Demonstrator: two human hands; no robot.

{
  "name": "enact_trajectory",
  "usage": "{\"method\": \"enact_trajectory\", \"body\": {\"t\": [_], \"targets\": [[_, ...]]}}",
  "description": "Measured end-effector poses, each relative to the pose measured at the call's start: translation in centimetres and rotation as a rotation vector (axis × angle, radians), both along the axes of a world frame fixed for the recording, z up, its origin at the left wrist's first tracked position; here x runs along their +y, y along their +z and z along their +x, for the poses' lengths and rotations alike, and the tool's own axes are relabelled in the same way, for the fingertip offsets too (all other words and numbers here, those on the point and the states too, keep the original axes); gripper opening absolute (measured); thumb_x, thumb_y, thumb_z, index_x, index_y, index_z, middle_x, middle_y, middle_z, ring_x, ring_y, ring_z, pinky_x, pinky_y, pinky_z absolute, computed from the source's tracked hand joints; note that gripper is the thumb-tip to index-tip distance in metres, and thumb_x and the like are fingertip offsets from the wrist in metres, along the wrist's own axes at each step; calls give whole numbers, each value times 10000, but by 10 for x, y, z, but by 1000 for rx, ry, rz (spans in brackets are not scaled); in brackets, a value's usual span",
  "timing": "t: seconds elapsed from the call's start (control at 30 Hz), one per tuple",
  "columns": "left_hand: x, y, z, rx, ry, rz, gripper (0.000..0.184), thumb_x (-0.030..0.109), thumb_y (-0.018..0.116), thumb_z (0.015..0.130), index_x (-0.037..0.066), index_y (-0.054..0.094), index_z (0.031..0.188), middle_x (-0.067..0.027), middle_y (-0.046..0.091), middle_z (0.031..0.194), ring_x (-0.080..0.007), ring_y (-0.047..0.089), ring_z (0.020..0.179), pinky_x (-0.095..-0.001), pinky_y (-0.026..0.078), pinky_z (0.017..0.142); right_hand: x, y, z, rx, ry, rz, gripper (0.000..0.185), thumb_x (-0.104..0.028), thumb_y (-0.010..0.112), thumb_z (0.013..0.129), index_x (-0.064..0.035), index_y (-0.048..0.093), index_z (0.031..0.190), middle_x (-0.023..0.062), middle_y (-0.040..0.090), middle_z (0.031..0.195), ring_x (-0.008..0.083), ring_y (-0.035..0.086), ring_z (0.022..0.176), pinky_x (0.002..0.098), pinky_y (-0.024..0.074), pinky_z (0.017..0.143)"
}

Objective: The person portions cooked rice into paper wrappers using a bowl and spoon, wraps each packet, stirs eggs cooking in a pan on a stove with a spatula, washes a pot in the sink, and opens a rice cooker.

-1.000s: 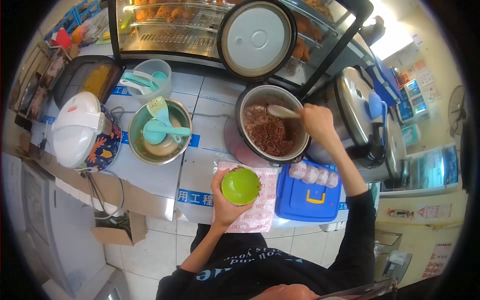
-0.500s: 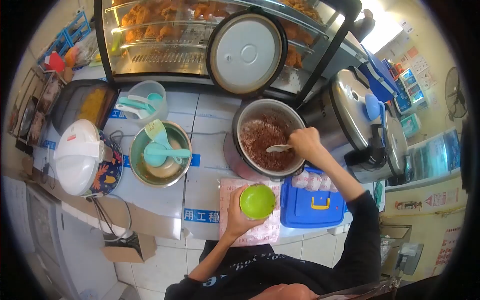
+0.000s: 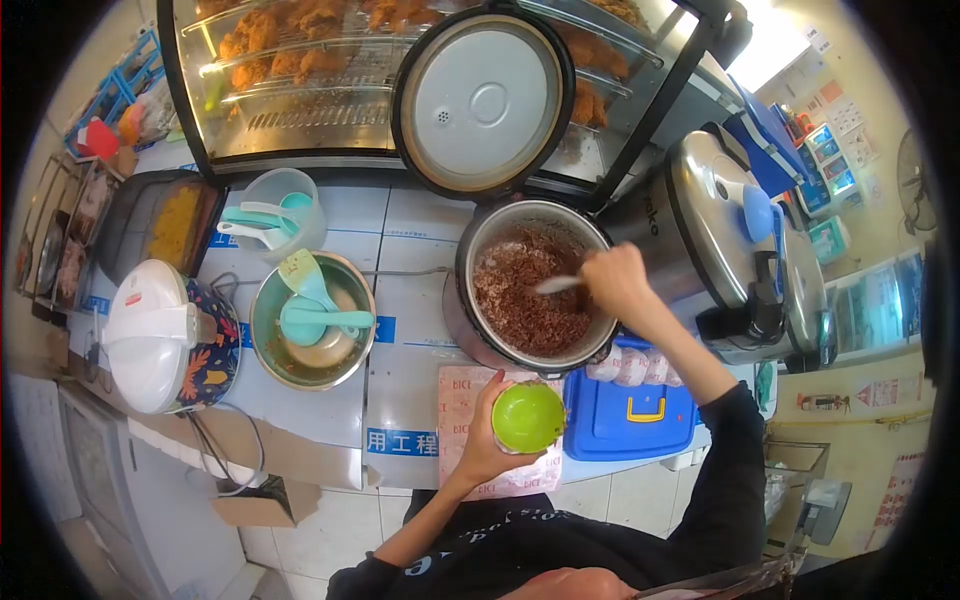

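Note:
My left hand wraps round a small lime-green bowl, its hollow facing up and bare inside. The bowl is above a pink-and-white printed paper sheet, close to the front of an open rice cooker. Inside the cooker lies reddish-brown rice. My right hand, over the cooker's right rim, grips a pale rice paddle by its handle. The paddle's blade points left over the rice; whether its tip touches the grains I cannot tell. The cooker's round lid stands raised behind it.
A blue box and several wrapped white bundles are right of the paper. Steel cookers stand further right. A steel bowl of paddles, a plastic tub and a patterned cooker are left. Behind, a glass cabinet holds fried chicken.
The paddle has changed its angle and the rice surface has shifted. My left hand and the green bowl have moved slightly right and down. The whole view has tilted a little.

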State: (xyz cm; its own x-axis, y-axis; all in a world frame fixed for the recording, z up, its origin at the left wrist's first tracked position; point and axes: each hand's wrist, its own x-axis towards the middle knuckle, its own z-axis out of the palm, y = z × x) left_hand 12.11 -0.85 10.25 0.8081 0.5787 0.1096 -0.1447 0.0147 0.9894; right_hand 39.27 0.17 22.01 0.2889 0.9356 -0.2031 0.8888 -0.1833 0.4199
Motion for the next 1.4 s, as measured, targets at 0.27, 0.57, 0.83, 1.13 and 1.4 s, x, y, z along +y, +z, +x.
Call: {"method": "enact_trajectory", "body": {"t": [0.27, 0.57, 0.83, 1.13, 1.4], "targets": [[-11, 1, 12, -27, -40, -70, 990, 207, 858, 521, 43, 301, 1322, -252, 132, 1449, -360, 149, 1361, -417, 213, 1078, 3, -28, 28, 69, 275, -106, 107, -183, 581, 717, -112, 649, 673, 59, 630, 749, 244, 640, 659, 361, 482, 534], [-7, 3, 20, -24, -30, -59, 982, 212, 859, 524, 24, 304, 1312, -260, 228, 1387, -363, 210, 1329, -427, 198, 1080, 9, -36, 9, 433, 190, -253, 191, -325, 553, 725, -213, 696, 783, 124, 642, 721, 317, 623, 676, 429, 485, 601], [-7, 12, 11, -57, -26, -36, 952, 219, 859, 532, 30, 328, 1300, -226, 244, 1373, -355, 215, 1325, -437, 195, 1082, 9, -46, 27, 803, 70, -165, 304, -323, 543, 727, -206, 701, 958, 101, 670, 848, 297, 625, 780, 388, 478, 689], [85, 109, 16, 49, 382, 314, 937, 46, 796, 549, 13, 267, 1323, -194, 359, 1286, -332, 390, 1202, -390, 331, 1010, -7, 23, 64, 864, -15, -10, 296, -316, 561, 730, -185, 704, 953, 96, 675, 890, 270, 632, 825, 347, 476, 730], [102, 116, 121, 90, 199, 562, 1209, 24, 798, 485, 48, 22, 1412, -165, 469, 1166, -276, 493, 1086, -358, 397, 944, 25, 125, 51, 449, 112, 16, 276, -284, 545, 688, -193, 722, 879, 93, 670, 770, 282, 634, 739, 376, 491, 647]]}}
